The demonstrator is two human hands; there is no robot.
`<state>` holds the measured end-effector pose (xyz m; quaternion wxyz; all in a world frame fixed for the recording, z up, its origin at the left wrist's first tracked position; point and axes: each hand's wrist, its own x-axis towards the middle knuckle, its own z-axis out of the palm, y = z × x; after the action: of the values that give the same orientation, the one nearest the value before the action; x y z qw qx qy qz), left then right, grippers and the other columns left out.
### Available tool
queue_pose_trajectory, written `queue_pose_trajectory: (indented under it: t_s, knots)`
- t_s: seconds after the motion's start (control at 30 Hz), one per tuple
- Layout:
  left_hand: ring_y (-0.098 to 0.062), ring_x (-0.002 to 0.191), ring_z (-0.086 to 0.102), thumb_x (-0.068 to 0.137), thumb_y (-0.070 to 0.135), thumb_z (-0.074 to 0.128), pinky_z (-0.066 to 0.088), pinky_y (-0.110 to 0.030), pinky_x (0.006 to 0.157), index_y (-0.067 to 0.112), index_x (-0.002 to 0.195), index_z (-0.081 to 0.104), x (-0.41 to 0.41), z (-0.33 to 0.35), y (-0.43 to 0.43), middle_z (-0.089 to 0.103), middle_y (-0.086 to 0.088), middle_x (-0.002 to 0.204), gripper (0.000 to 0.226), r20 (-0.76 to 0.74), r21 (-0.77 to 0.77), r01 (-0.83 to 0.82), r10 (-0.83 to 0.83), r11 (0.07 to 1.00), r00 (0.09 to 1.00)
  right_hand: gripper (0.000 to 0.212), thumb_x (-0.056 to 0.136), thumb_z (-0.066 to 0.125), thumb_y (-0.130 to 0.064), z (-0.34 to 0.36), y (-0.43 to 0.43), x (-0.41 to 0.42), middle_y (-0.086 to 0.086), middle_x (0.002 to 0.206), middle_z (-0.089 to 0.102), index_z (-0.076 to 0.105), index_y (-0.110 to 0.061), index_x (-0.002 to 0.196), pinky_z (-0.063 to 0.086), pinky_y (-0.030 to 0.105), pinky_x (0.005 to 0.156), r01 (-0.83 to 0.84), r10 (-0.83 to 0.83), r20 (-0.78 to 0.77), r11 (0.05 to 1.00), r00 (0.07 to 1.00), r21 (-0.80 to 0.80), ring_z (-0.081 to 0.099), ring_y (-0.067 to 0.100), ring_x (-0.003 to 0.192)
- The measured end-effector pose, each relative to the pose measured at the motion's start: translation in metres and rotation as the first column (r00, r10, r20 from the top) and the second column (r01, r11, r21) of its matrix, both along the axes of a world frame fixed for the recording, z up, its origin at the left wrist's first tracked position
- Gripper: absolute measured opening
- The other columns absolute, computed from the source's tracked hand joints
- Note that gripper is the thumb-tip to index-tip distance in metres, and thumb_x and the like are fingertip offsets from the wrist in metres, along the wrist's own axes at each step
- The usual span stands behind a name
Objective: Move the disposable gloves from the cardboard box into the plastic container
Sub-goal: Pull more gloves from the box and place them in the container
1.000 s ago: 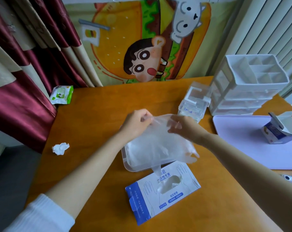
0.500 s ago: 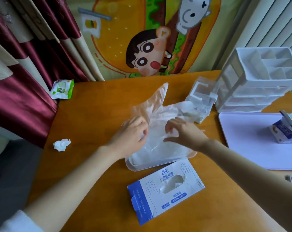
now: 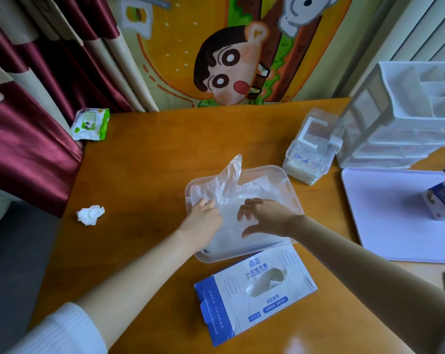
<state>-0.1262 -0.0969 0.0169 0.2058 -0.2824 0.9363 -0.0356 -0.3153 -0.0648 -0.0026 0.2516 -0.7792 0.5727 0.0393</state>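
Inside the plastic container (image 3: 211, 258), the disposable gloves (image 3: 252, 192) lay under the left hand (image 3: 203, 221) and right hand (image 3: 266, 217), each grip spread, pinching nothing. One glove finger overhung its far rim; lifting away might drag the clingy film out.

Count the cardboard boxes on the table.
2: the glove box nearest the camera, below the container; a small box on the purple mat at right. More may lie off-frame.

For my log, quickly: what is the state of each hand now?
Left hand: open, fingers flat on the disposable gloves in the plastic container.
Right hand: open, fingers spread over the gloves, holding nothing.
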Motion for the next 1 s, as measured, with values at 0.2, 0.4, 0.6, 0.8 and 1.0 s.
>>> queue_pose_trajectory:
  t_s: [0.2, 0.4, 0.6, 0.8, 1.0]
  knots:
    - [-0.024, 0.116, 0.044, 0.094, 0.009, 0.054, 0.03, -0.033, 0.1, 0.012, 0.117, 0.062, -0.006, -0.005, -0.002, 0.06, -0.006, 0.118, 0.024, 0.102, 0.087, -0.035, 0.026, 0.996, 0.994, 0.036, 0.093, 0.046, -0.05, 0.002, 0.005, 0.0, -0.006, 0.111, 0.058, 0.065, -0.023, 0.107, 0.041, 0.022, 0.08, 0.132, -0.148, 0.18, 0.986, 0.972, 0.101, 0.055, 0.011, 0.092]
    - [-0.019, 0.109, 0.053, 0.096, 0.008, 0.045, 0.041, -0.03, 0.093, 0.015, 0.124, 0.058, -0.011, -0.004, 0.001, 0.057, -0.003, 0.124, 0.031, -0.153, 0.395, -0.167, 0.244, 0.903, 0.958, 0.024, 0.098, 0.049, -0.019, -0.006, 0.001, -0.002, 0.001, 0.121, 0.059, 0.061, -0.016, 0.118, 0.036, 0.018, 0.086, 0.221, -0.231, 0.081, 0.969, 0.97, 0.111, 0.056, 0.018, 0.108]
    - [-0.03, 0.123, 0.037, 0.094, 0.012, 0.051, 0.039, -0.038, 0.096, 0.011, 0.135, 0.034, -0.033, -0.032, 0.0, 0.031, -0.014, 0.137, 0.044, -0.189, 0.263, -0.288, 0.342, 0.921, 0.921, 0.044, 0.089, 0.063, -0.012, -0.022, -0.004, 0.01, 0.002, 0.128, 0.056, 0.05, -0.019, 0.13, 0.039, 0.019, 0.083, 0.258, -0.274, 0.089, 0.953, 0.958, 0.162, 0.055, 0.014, 0.1]
    - [-0.042, 0.144, 0.007, 0.092, 0.028, 0.059, 0.023, -0.055, 0.112, 0.013, 0.153, -0.001, -0.036, -0.057, -0.001, -0.007, -0.019, 0.158, 0.086, 0.173, 0.201, -0.393, 0.363, 0.897, 0.916, 0.081, 0.084, 0.07, -0.024, -0.031, -0.005, 0.012, 0.005, 0.141, 0.039, 0.021, -0.027, 0.148, 0.044, 0.033, 0.092, 0.051, -0.042, -0.212, 0.998, 0.976, 0.038, 0.055, 0.025, 0.113]
    - [-0.046, 0.143, 0.003, 0.093, 0.024, 0.059, 0.026, -0.053, 0.111, 0.016, 0.153, -0.008, -0.035, -0.063, -0.002, -0.013, -0.019, 0.158, 0.091, 0.274, 0.178, -0.386, 0.331, 0.905, 0.903, 0.091, 0.087, 0.065, -0.029, -0.044, -0.008, -0.006, 0.006, 0.156, 0.005, 0.0, -0.024, 0.151, 0.026, 0.04, 0.11, 0.09, -0.03, -0.488, 0.991, 0.873, 0.1, 0.023, 0.032, 0.138]
